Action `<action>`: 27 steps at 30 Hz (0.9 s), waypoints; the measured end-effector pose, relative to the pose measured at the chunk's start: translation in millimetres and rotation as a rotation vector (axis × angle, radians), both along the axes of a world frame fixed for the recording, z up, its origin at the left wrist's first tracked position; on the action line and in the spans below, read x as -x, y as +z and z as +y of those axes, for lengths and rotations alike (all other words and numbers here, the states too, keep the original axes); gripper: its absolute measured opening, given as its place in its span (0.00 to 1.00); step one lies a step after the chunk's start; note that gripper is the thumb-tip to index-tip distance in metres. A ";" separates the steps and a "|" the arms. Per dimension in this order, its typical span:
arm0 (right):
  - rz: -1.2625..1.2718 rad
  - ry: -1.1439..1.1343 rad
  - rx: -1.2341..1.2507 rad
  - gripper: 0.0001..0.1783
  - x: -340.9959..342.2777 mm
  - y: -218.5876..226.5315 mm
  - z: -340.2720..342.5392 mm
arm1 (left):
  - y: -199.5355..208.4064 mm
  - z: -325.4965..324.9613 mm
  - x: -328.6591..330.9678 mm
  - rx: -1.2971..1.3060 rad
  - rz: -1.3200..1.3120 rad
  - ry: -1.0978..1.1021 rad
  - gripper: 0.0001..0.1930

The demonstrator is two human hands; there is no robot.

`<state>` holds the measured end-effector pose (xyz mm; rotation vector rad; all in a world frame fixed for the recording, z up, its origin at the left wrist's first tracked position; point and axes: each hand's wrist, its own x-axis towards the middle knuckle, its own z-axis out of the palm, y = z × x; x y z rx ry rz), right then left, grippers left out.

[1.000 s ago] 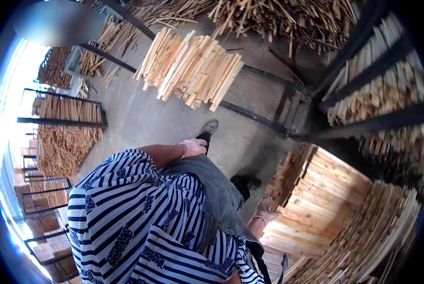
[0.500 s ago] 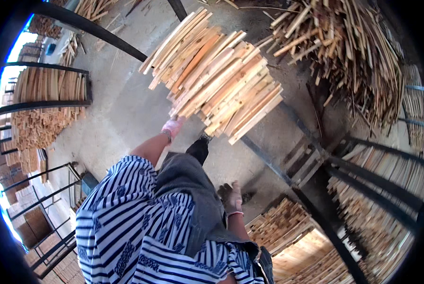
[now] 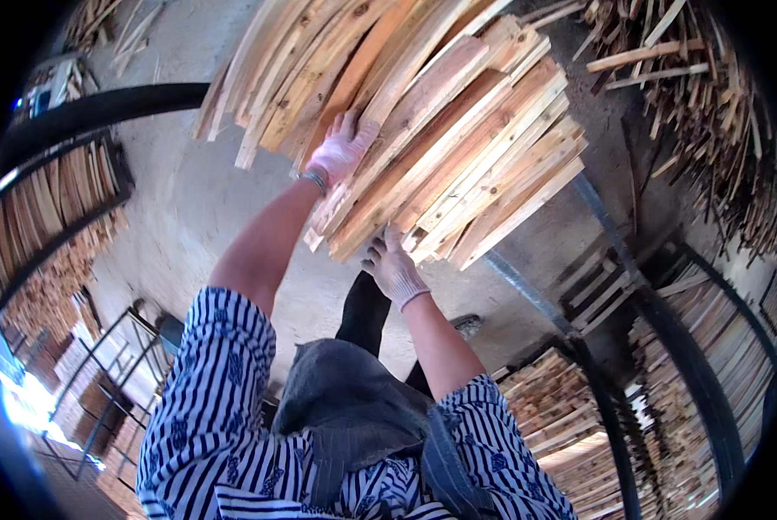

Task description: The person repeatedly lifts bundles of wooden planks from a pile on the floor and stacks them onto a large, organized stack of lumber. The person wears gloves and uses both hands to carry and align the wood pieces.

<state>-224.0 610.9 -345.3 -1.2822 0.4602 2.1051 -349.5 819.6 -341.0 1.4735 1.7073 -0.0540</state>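
While my left arm (image 3: 265, 234) is slanting up and to the right and my right arm (image 3: 445, 342) is slanting up and to the left, both are pointing away from my body toward a stack of sawn wooden slats (image 3: 458, 130). My gloved left hand (image 3: 343, 154), placed farther forward, is lying over the near part of the stack, its fingers extended and slightly spread; it is touching the wood without clenching. My gloved right hand (image 3: 394, 267) is standing just beside the near ends of the slats, its thumb pointing toward them and its fingers partly bent; it is looking unclenched, though whether the thumb is meeting the wood I am unable to judge. The stack itself is occupying the upper middle, its slats lying side by side on a slant, their ends uneven, above the grey floor (image 3: 172, 208). A grey metal bar (image 3: 527, 290) is emerging from beneath its right side. At left, a dark metal rack (image 3: 120, 166) is holding close-packed slats (image 3: 55, 189); at lower right, a dark frame (image 3: 698, 371) is standing beside layered lengths of wood (image 3: 549, 390). At upper right, a loose heap of sticks (image 3: 718, 113) is lying in a tangle.
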 end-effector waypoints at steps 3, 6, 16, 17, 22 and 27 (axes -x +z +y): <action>0.029 -0.340 -0.079 0.43 23.0 -21.6 29.5 | -0.3 1.1 -17.8 0.004 -0.049 0.055 0.47; 0.149 -0.549 -0.154 0.40 31.6 -13.3 46.3 | -1.5 0.3 -4.9 0.079 -0.062 0.045 0.47; -0.158 -0.268 -0.086 0.38 35.8 -53.2 21.8 | 10.8 -12.3 -36.4 0.145 0.059 -0.038 0.50; -0.306 -0.175 -0.015 0.37 48.8 -76.9 16.3 | 17.9 -16.7 -44.8 0.109 0.028 -0.017 0.50; -0.142 -0.214 0.018 0.37 32.8 -43.8 26.3 | 29.4 -26.7 -51.8 0.172 -0.121 0.150 0.49; -0.068 -0.311 -0.049 0.39 -18.6 37.2 31.0 | 97.5 -13.4 -92.6 0.483 -0.263 0.324 0.53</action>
